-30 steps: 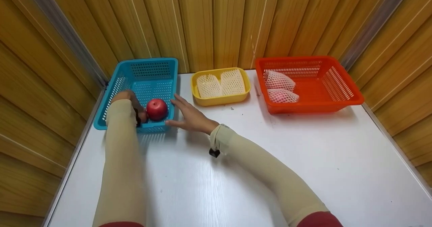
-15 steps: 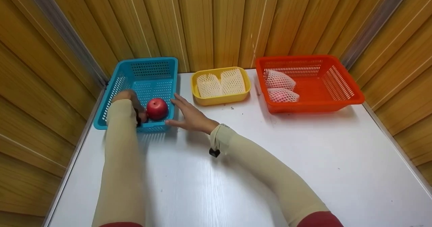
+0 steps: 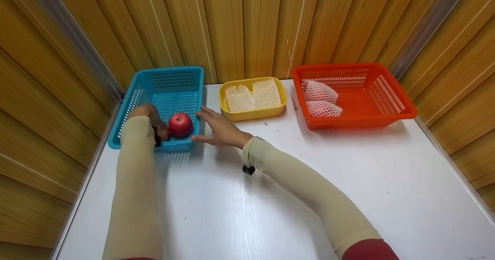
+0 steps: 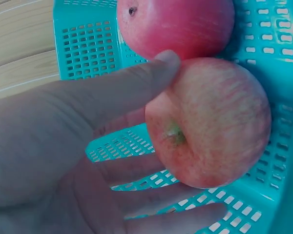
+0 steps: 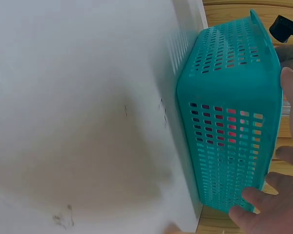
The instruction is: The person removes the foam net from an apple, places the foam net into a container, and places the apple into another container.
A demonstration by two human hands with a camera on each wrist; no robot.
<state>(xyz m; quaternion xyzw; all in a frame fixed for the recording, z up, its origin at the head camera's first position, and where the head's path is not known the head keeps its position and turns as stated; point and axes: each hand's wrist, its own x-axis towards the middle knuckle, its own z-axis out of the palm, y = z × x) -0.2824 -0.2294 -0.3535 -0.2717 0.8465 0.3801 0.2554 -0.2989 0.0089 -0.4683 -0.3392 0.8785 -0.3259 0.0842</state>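
My left hand (image 3: 149,115) reaches down into the blue plastic basket (image 3: 199,83). The left wrist view shows its thumb lying on a striped, paler apple (image 4: 215,122), with straight fingers spread under and beside the fruit. A redder apple (image 3: 180,125) lies against that one, and the paler one is hidden by my left arm in the head view. Outside the basket, my right hand (image 3: 222,130) has its fingers spread, their tips right at the basket's right rim. The red fruit shows through the wall holes in the right wrist view.
A yellow tray (image 3: 253,114) holding two white foam nets (image 3: 267,94) stands right of the blue basket. Farther right is an orange basket (image 3: 359,123) with two pinkish fruits in foam nets (image 3: 324,109). Wood-patterned walls (image 3: 263,28) enclose the white table (image 3: 216,213).
Both forearms have shifted slightly. My hands keep almost the same places in and beside the blue basket, and the apple in the head view stays put.
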